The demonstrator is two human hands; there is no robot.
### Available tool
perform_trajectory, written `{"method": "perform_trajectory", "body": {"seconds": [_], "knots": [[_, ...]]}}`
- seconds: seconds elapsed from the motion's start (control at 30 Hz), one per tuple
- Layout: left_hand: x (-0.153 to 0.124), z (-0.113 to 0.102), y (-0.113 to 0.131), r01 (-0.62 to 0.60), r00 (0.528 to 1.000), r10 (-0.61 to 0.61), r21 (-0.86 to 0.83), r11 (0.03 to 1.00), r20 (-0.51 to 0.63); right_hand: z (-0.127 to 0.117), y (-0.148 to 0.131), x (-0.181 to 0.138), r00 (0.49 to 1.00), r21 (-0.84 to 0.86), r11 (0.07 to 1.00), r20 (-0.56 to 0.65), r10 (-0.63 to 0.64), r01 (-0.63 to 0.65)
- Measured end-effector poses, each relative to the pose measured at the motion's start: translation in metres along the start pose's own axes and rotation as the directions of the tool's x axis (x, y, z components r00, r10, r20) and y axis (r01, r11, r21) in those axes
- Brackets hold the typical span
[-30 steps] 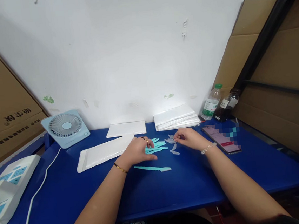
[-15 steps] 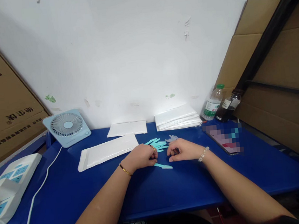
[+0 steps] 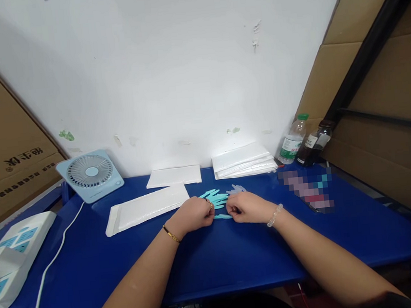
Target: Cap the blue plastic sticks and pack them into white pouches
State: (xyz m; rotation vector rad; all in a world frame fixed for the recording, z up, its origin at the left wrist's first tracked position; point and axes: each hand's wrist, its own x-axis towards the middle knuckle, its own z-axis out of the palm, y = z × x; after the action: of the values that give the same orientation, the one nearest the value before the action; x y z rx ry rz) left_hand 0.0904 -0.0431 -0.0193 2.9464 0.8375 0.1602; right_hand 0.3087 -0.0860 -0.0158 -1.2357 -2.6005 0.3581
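A turquoise eyebrow razor lies level between my hands. My left hand is closed with its fingertips pinched on the razor's left end. At the razor's right end, my right hand is curled with thumb and fingers together on it; the fingertips are partly hidden. Just beyond the hands, several more turquoise razors lie in a loose fan on the blue table. Beside them is a small group of pale lilac razors, partly covered by my right hand.
A white padded mailer lies left of the razors, another behind it. Stacked mailers sit by the wall. A blue fan and power strip stand left; two bottles and a blurred phone are right.
My right hand has moved slightly left and closed at the razor's right end. The razor has swung up from a downward slant to nearly level. My left hand has barely moved.
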Motion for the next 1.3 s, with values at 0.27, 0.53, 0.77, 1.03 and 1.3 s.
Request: {"method": "perform_trajectory", "body": {"seconds": [0.27, 0.53, 0.77, 1.03, 1.3], "knots": [[0.001, -0.008, 0.001, 0.041, 0.996, -0.045, -0.042, 0.998, -0.077, -0.006, -0.001, 0.0, 0.993, 0.164, 0.984, -0.082, 0.09, -0.076], [-0.008, -0.016, -0.01, 0.215, 0.965, -0.247, -0.283, 0.935, -0.083, -0.011, 0.035, -0.014, 0.911, 0.596, 0.78, -0.187, 0.367, -0.192], [-0.008, -0.012, -0.01, 0.177, 0.956, -0.272, -0.523, 0.834, -0.109, -0.007, 0.033, -0.009, 0.897, 0.733, 0.664, -0.183, 0.403, -0.149], [-0.009, -0.011, -0.012, 0.177, 0.958, -0.268, -0.521, 0.835, -0.105, -0.01, 0.03, -0.008, 0.887, 0.745, 0.635, -0.133, 0.442, -0.205], [-0.008, -0.014, -0.007, 0.186, 0.962, -0.258, -0.492, 0.851, -0.084, -0.009, 0.025, -0.006, 0.898, 0.709, 0.662, -0.093, 0.43, -0.243]]}}
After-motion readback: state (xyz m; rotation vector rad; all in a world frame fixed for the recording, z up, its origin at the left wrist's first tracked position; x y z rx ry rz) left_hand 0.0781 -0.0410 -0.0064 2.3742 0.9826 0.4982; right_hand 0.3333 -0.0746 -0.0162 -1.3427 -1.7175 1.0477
